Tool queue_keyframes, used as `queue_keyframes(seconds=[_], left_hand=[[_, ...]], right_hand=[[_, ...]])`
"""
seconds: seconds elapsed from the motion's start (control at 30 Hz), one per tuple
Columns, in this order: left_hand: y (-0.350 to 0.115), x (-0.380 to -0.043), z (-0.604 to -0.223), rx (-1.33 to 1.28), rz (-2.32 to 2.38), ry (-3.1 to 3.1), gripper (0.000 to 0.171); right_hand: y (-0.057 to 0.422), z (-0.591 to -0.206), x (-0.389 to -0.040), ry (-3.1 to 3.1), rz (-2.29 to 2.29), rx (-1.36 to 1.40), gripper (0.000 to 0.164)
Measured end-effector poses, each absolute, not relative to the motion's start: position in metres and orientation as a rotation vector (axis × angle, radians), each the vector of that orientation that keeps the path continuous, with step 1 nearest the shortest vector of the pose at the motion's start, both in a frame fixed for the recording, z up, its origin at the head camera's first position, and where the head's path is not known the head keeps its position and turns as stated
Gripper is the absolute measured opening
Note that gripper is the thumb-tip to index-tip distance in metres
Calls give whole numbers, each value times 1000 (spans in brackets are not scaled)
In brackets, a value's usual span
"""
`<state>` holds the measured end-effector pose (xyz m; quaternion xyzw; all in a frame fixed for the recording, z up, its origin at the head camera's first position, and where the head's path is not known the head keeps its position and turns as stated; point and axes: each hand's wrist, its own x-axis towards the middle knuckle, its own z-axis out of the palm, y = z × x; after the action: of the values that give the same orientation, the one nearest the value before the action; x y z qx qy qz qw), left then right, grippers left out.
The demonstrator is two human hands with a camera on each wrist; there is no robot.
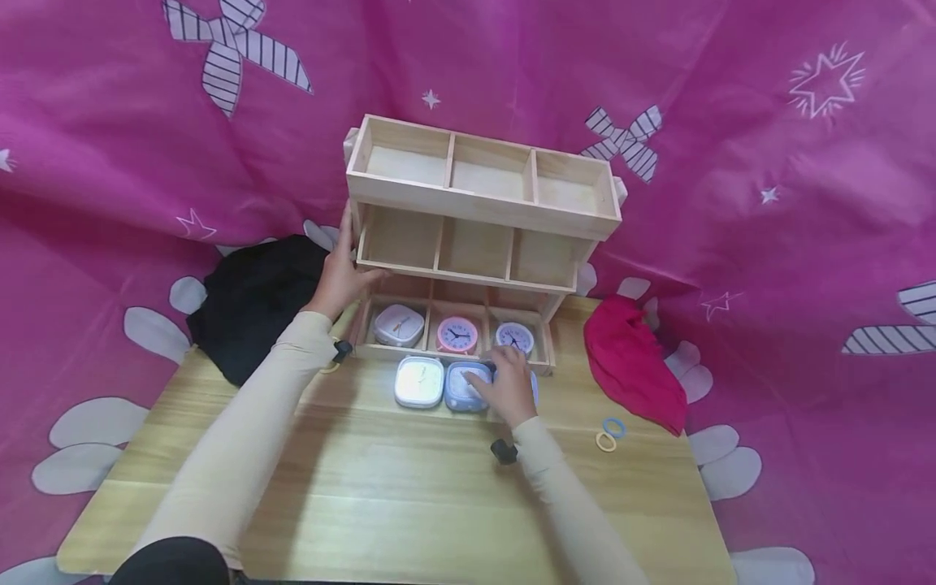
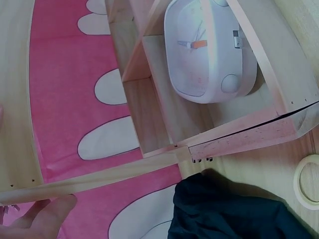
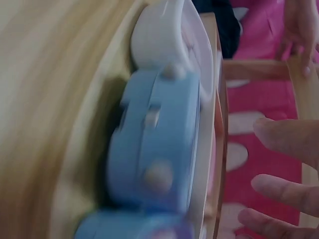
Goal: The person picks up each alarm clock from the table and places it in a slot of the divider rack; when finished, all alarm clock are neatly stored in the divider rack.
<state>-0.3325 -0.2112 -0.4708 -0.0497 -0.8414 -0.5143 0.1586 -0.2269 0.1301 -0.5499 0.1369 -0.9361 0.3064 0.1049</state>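
A wooden three-tier storage box (image 1: 483,199) with stepped trays stands at the back of the table. My left hand (image 1: 340,276) grips its left side, the thumb at the middle tray's front edge. In the bottom tray sit a white square alarm clock (image 1: 398,325), a pink round clock (image 1: 457,334) and a lavender round clock (image 1: 514,335). Before that tray lie a white clock (image 1: 419,382), a blue clock (image 1: 461,394) and another blue clock (image 1: 535,388), mostly hidden by my right hand (image 1: 512,386). Spread fingers (image 3: 286,139) of that hand hold nothing in the right wrist view.
Black cloth (image 1: 256,309) lies left of the box, red cloth (image 1: 632,361) to its right. A blue ring (image 1: 623,426) and a yellow ring (image 1: 599,444) lie on the wooden table (image 1: 395,504). Pink patterned fabric (image 1: 497,65) hangs behind.
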Motion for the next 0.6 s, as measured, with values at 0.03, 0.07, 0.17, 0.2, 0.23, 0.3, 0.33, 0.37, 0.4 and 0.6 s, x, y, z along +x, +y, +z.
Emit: queue_keyframes(seconds=[0.03, 0.07, 0.17, 0.2, 0.23, 0.3, 0.33, 0.37, 0.4, 0.6], left_hand=[[-212, -333, -471, -142, -1468, -2408, 143], [-213, -333, -471, -143, -1467, -2410, 142], [-214, -334, -470, -146, -1477, -2419, 141], [-214, -334, -470, -146, -1485, -2420, 141], [-214, -334, -469, -145, -1487, -2423, 141], [-215, -334, -468, -143, -1493, -2425, 141], [-215, -334, -468, -141, -1494, -2425, 141], [-215, -334, -468, -139, -1497, -2425, 141], [-215, -334, -468, -138, -1501, -2423, 140], [-214, -333, -470, -134, -1506, -2421, 140]], right_hand=[[137, -550, -223, -2763, 903, 385, 48], [145, -550, -219, -2764, 901, 363, 49], [164, -551, -210, -2752, 907, 324, 54], [170, -552, -207, -2747, 919, 314, 56], [175, -553, -205, -2744, 933, 307, 59], [184, -558, -201, -2742, 972, 286, 63], [187, -561, -199, -2745, 994, 267, 65], [190, -564, -198, -2752, 1022, 244, 68], [191, -568, -197, -2760, 1054, 217, 70], [193, -586, -196, -2800, 1241, 52, 67]])
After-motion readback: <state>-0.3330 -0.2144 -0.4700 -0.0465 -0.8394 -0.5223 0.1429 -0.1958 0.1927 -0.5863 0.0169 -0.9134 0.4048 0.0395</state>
